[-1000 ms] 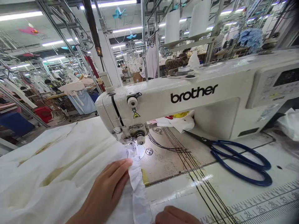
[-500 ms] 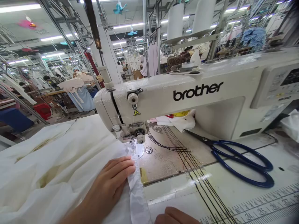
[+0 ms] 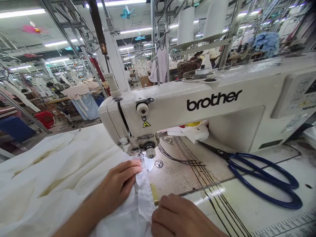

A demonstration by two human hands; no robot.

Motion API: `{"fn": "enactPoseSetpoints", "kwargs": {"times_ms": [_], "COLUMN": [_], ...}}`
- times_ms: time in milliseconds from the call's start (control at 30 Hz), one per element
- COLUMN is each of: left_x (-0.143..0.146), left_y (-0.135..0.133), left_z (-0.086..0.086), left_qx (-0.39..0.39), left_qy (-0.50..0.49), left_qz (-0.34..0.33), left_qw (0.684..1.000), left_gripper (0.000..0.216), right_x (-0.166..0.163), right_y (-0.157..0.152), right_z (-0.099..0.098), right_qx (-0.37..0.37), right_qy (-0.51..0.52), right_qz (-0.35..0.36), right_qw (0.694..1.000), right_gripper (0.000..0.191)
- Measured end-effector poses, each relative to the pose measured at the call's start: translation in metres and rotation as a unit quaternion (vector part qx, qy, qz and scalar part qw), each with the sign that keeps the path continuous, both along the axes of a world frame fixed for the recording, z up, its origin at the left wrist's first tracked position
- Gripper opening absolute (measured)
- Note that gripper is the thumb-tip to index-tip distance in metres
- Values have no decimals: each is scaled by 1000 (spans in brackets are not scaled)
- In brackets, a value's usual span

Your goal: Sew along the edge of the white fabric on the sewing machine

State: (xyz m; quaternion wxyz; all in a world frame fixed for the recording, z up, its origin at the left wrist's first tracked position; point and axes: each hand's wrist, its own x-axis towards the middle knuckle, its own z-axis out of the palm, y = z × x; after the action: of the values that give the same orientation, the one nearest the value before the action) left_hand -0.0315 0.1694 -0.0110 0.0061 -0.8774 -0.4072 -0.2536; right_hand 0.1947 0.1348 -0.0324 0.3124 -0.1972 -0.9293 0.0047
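White fabric (image 3: 81, 171) covers the left side of the sewing machine table, and its narrow gathered edge strip (image 3: 145, 197) runs up to the lit presser foot (image 3: 141, 158). My left hand (image 3: 120, 181) lies on this fabric with its fingers stretched out, the fingertips pressing the strip just in front of the foot. Lower down, near the table's front, my right hand (image 3: 180, 217) is closed, its curled fingers at the strip's near end. Its fingertips are partly hidden. The white sewing machine (image 3: 170, 105) stands over the work, its needle hard to make out.
Blue-handled scissors (image 3: 265, 179) lie to the right on the machine bed, blades pointing at the machine. Black lines (image 3: 209, 184) and a ruler strip (image 3: 283, 220) mark the table. Behind the machine arm lies a bundled white cloth (image 3: 197, 131). Thread cones (image 3: 186, 24) stand above.
My right hand has come up and further into view, onto the strip's near end. My left hand stays near the presser foot, slightly higher. The camera view has shifted slightly.
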Motion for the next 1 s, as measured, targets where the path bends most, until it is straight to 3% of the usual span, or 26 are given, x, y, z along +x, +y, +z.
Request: {"fn": "enactPoseSetpoints", "kwargs": {"times_ms": [100,200,333,533,700,1000], "left_x": [0,12,25,9,6,11], "left_y": [-1,-17,-36,-37,-38,-31], "left_z": [2,3,1,-4,-2,6], "left_qx": [-12,32,79,23,9,16], "left_qy": [21,-1,-12,26,43,63], "left_qz": [1,32,24,38,27,23], "left_qw": [1000,999,996,999,999,998], "left_gripper": [28,30,27,25,28,31], "right_x": [-2,-4,-7,-9,-7,-5], "right_y": [4,3,0,-2,-3,3], "right_z": [-1,-8,-9,-2,2,-4], "right_qx": [5,5,6,60,58,-1], "right_qy": [10,70,104,109,102,43], "right_qz": [-3,-16,-19,-3,-11,-21], "right_qw": [1000,997,994,992,993,999], "right_gripper": [30,36,41,44,53,21]}}
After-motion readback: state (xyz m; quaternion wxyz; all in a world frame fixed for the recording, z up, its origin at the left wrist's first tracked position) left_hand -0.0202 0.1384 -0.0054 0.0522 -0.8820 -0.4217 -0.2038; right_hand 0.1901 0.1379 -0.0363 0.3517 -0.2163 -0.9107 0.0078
